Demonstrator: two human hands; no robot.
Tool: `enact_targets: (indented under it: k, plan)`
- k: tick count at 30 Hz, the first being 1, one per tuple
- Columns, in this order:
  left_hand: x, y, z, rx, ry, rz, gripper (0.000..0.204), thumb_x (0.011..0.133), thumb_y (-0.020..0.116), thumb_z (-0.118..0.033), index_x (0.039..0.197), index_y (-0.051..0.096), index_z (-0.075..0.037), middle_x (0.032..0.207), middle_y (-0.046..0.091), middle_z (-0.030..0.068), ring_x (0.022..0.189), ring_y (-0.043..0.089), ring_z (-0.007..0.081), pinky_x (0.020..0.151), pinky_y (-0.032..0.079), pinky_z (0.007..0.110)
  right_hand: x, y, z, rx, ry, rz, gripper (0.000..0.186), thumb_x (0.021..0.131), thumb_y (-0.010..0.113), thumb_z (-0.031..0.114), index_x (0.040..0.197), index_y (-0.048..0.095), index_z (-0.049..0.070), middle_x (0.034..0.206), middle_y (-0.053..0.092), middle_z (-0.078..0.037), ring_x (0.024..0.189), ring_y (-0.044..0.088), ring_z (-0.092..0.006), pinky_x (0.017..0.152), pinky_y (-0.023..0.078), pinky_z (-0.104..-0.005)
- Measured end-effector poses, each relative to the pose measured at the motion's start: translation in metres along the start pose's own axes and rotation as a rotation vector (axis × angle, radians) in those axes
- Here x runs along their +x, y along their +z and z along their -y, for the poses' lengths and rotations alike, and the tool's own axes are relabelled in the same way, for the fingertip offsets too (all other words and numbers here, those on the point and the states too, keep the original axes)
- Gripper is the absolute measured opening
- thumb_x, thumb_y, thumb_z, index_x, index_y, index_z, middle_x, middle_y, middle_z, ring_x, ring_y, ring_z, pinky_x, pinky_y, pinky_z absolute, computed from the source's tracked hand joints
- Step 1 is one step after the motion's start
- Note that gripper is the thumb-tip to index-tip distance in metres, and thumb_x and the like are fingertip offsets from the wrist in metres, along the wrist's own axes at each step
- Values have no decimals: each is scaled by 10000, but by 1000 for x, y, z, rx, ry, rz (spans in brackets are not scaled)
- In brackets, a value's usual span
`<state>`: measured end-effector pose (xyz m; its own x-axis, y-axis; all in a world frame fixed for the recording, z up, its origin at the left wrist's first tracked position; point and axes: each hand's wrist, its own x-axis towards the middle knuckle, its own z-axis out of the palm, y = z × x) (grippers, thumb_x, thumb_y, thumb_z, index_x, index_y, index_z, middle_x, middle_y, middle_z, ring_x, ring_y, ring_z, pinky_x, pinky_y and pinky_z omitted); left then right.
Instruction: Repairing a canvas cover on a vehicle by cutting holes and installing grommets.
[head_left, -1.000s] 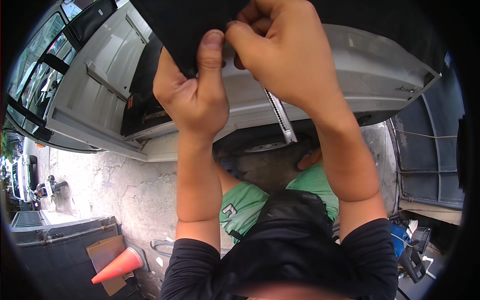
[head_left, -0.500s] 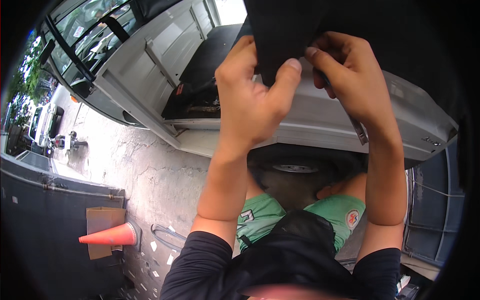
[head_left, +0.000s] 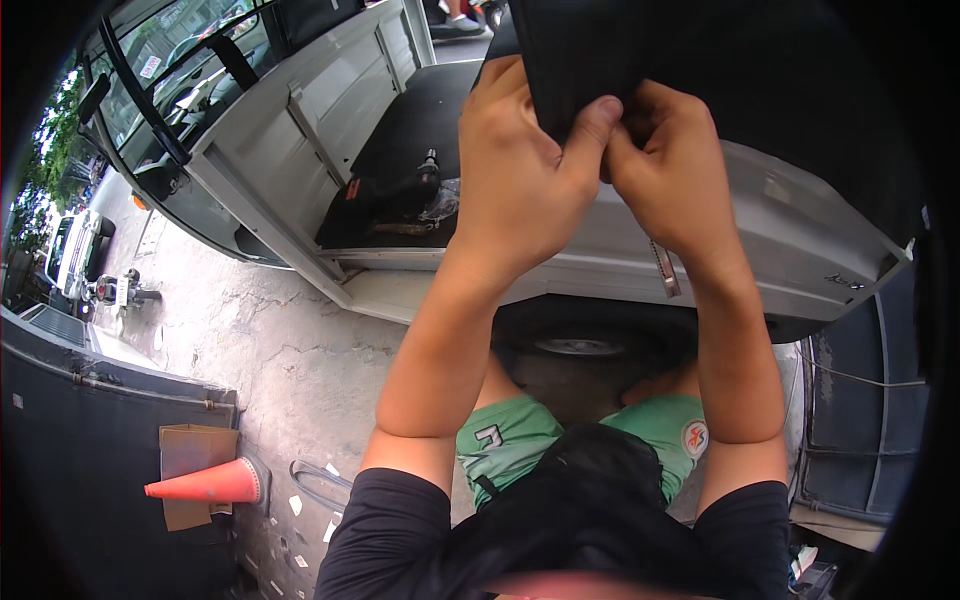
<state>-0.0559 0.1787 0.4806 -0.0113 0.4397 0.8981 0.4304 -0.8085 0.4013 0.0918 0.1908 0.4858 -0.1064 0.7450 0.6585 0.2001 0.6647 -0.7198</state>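
Head view: right hand [head_left: 668, 165] has closed the gap to the left thumb since half a second ago; both hands now meet at one edge of the black sheet [head_left: 585, 60], raised at top centre; left hand [head_left: 525, 175] pinches it, thumb in front; right fingers curled, narrow metal tool [head_left: 664, 268] jutting below, fingertip hold cannot be told; open truck bed [head_left: 312, 150] holds a dark drill-like tool [head_left: 427, 178], clear plastic [head_left: 443, 203] beside it.
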Motion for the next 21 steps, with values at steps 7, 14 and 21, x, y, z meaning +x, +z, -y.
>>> enact_targets:
  k: [7, 14, 21]
  plan:
    - [2, -12, -13, -128, -259, 75, 191, 968, 788, -170, 1032, 764, 8, 937, 792, 89, 873, 729, 210, 823, 553, 335, 1, -12, -6, 82, 147, 186, 247, 928, 685, 172, 899, 726, -70, 643, 688, -98, 573, 619, -146, 562, 487, -341]
    - [11, -17, -13, -3, -263, 90, 244, 1010, 769, -205, 1049, 759, 35, 926, 785, 52, 827, 671, 127, 791, 534, 303, -11, -20, -5, 180, 236, 125, 294, 930, 668, 197, 989, 752, -79, 715, 737, -122, 658, 698, -143, 624, 527, -318]
    - [10, -7, -4, -25, -183, 104, 226, 998, 776, -180, 1011, 756, 45, 886, 779, 60, 804, 668, 126, 773, 533, 302, -19, -14, -4, 242, 299, 44, 292, 896, 674, 183, 957, 746, -94, 690, 735, -100, 607, 679, -130, 597, 521, -308]
